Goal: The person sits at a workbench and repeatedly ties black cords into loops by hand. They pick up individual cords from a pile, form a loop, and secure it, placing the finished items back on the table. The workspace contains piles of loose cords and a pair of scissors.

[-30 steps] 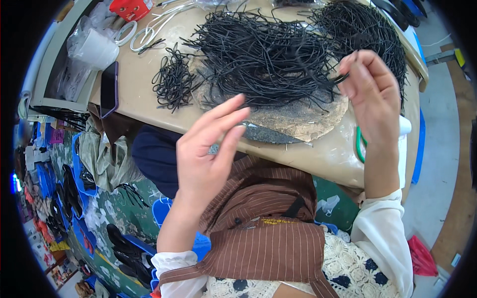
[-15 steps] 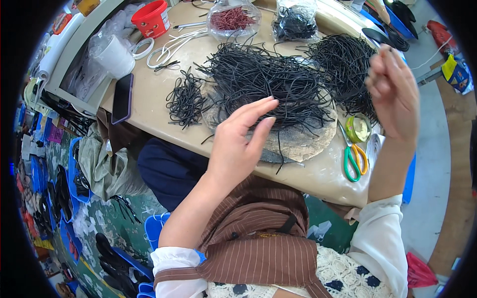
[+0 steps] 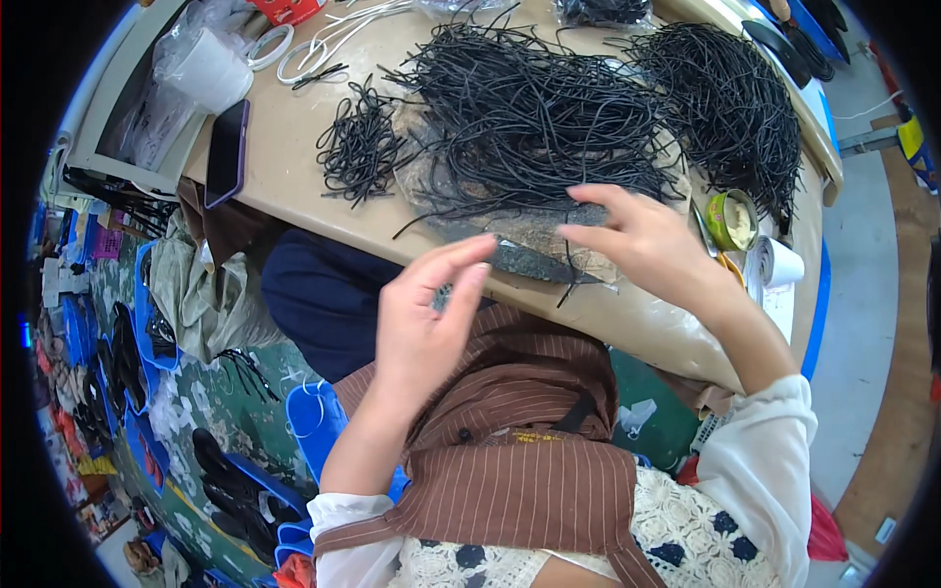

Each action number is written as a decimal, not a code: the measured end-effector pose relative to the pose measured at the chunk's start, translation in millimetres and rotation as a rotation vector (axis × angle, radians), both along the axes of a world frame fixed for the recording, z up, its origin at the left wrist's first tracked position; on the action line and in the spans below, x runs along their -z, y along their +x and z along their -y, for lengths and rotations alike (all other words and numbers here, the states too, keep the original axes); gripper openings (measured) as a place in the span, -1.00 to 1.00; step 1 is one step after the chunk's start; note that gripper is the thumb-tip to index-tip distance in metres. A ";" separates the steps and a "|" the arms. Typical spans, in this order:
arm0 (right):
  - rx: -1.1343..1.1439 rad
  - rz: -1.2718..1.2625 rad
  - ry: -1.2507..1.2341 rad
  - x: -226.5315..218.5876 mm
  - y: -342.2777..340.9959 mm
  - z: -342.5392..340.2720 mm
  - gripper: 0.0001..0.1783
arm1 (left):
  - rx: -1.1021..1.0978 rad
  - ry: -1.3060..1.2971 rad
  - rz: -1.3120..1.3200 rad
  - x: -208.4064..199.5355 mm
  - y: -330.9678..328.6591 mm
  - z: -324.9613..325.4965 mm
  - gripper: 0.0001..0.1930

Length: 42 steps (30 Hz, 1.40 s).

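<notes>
My left hand [image 3: 426, 318] is above the table's front edge, its thumb and forefinger brought together in a pinch. Whatever may be between those tips is too small to make out. My right hand [image 3: 652, 245] reaches in from the right, thumb and forefinger apart, over the front of a round worn board [image 3: 534, 230]. On this board lies a big tangled heap of thin black cords [image 3: 549, 108]. To its left is a smaller pile of looped black cords [image 3: 358, 147], and another large bundle of black cords [image 3: 735, 103] rests at the right.
Right of the board stand a green open tin [image 3: 730, 220] and a white roll [image 3: 779, 263]; scissors are mostly hidden. A phone [image 3: 227, 152], white tape ring [image 3: 270, 47] and white spool [image 3: 211, 73] lie left. Blue bins [image 3: 319, 426] are on the floor.
My right hand has come down and left from its raised place to the board's front. My left hand has drawn slightly back, its thumb and forefinger closing. The view has shifted, so the table sits higher.
</notes>
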State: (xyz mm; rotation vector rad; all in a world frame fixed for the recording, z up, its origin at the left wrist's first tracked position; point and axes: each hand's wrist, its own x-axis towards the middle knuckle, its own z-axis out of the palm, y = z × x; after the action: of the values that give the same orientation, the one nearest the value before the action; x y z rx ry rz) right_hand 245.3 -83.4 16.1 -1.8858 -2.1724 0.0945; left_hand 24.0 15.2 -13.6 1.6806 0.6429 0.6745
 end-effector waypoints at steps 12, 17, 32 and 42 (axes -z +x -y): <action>-0.179 -0.380 -0.009 -35.6 -25.3 -34.4 -0.88 | -0.111 0.609 -0.146 -35.5 -2.3 9.3 -0.71; -0.146 -0.835 -0.393 -46.0 -26.7 -29.5 -0.90 | -0.038 0.827 -0.169 -39.5 -17.2 -2.0 -0.77; 0.152 -1.469 -0.446 -10.6 -50.6 -36.6 -0.77 | -0.049 -0.486 0.227 4.9 10.3 10.4 -0.86; 0.188 -1.300 -0.228 -23.1 -56.4 -45.0 -0.72 | 0.070 -0.853 0.192 -13.1 0.3 -3.2 -0.79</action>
State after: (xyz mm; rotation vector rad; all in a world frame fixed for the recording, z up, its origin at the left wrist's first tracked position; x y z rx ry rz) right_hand 188.9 -38.4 39.2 -1.3855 -1.0909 1.1789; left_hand 24.3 18.4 -0.4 0.8322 0.6098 0.4094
